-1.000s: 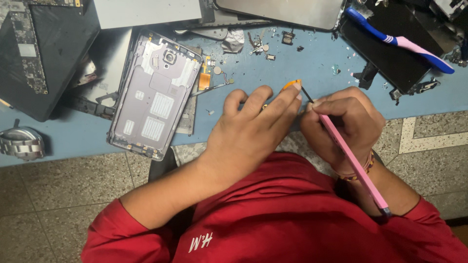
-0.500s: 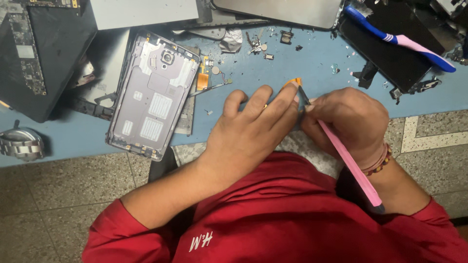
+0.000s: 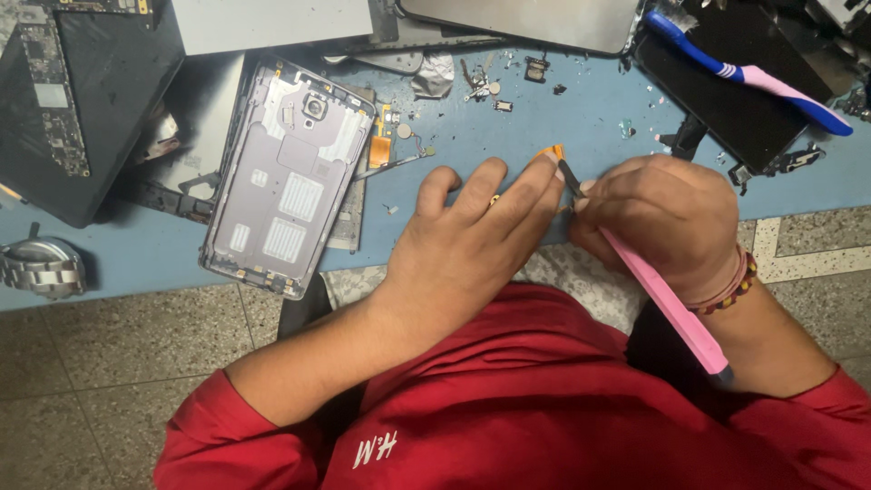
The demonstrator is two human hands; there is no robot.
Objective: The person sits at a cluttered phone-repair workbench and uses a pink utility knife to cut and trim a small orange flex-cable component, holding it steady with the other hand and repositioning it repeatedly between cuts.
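My left hand (image 3: 472, 245) lies flat on the blue worktop (image 3: 544, 127), its fingertips pressing a small orange flex part (image 3: 550, 152). Just to its right, my right hand (image 3: 662, 222) grips a pink-handled tool (image 3: 667, 304), whose dark tip touches the orange part beside my left fingertips. The part itself is mostly hidden under my fingers. An open phone back housing (image 3: 286, 177), grey-lilac with its inner side up, lies to the left of my left hand.
A dark circuit board panel (image 3: 77, 100) sits at the far left, a metal wristwatch (image 3: 41, 265) below it. A blue and pink toothbrush (image 3: 753, 77) rests on a black panel at the top right. Small screws and loose parts (image 3: 494, 86) dot the mat.
My left fingers have stretched a little further over the orange part, and the pink tool's handle has swung slightly as my right hand shifts. The other items stay put.
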